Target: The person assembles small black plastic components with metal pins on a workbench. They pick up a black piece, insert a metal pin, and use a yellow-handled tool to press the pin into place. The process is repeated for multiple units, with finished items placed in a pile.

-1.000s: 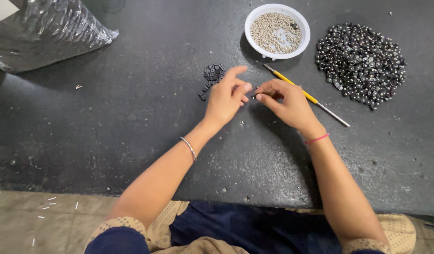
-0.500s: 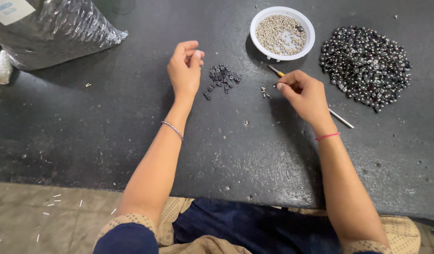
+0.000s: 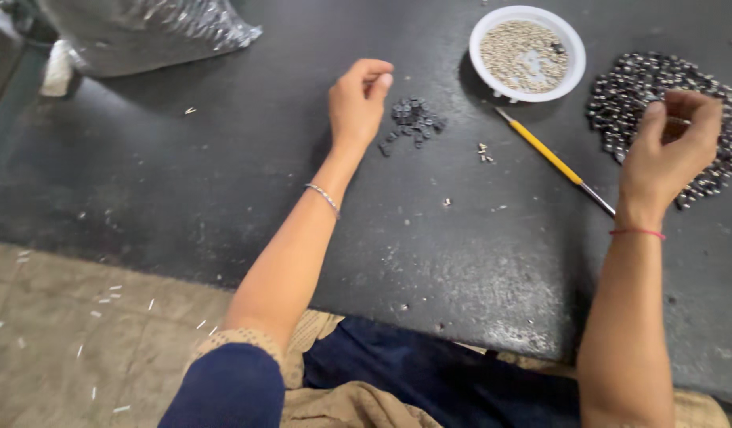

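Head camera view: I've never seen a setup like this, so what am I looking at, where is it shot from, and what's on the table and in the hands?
There is no machine here. The one picture comes from a camera worn on a person's head, looking down at their two bare hands over a dark table.

The left hand hovers beside a small heap of dark parts, fingertips pinched; whether they hold anything is too small to tell. The right hand is over the large pile of shiny dark parts, fingers curled.

Also there: a white bowl of pale tiny pieces, a yellow-handled tool, and a clear plastic bag.
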Available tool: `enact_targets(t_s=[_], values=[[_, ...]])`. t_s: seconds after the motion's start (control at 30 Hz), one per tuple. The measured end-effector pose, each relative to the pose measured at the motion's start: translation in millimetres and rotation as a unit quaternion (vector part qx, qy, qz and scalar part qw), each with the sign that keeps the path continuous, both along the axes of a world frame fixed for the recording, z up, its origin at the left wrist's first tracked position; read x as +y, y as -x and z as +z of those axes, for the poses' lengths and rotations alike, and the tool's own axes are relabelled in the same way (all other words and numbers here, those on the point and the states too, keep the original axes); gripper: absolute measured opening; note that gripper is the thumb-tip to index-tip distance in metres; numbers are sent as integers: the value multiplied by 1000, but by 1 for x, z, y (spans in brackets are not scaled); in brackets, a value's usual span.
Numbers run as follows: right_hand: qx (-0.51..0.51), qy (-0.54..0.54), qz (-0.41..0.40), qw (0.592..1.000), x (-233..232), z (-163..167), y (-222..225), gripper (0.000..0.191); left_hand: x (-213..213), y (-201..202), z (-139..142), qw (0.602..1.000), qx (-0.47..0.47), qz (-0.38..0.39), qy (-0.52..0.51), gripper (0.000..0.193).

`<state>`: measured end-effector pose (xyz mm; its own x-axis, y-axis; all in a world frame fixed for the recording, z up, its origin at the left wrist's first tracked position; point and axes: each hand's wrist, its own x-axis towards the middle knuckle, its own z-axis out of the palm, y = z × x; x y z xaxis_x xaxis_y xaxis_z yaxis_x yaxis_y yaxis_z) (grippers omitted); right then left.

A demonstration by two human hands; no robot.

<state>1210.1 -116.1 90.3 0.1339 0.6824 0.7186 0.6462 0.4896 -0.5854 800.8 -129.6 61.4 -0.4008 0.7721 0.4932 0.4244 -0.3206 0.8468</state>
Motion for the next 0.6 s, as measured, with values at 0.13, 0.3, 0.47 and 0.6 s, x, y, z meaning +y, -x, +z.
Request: enact_targets(t_s=[0.13,0.3,0.47,0.6], values=[[-69,42,61,995,-15,0,29,11,-8,-2,8,998,57,-8,12,8],[-93,67,120,986,-27,5,53,6,-18,-2,17,993,109,-2,44,7],[-92,100,136,981,-28,10,64,8,-20,0,21,983,165,-2,84,5],[-108,101,137,980,-32,14,68,5,-20,-1,18,975,203,1,87,4]])
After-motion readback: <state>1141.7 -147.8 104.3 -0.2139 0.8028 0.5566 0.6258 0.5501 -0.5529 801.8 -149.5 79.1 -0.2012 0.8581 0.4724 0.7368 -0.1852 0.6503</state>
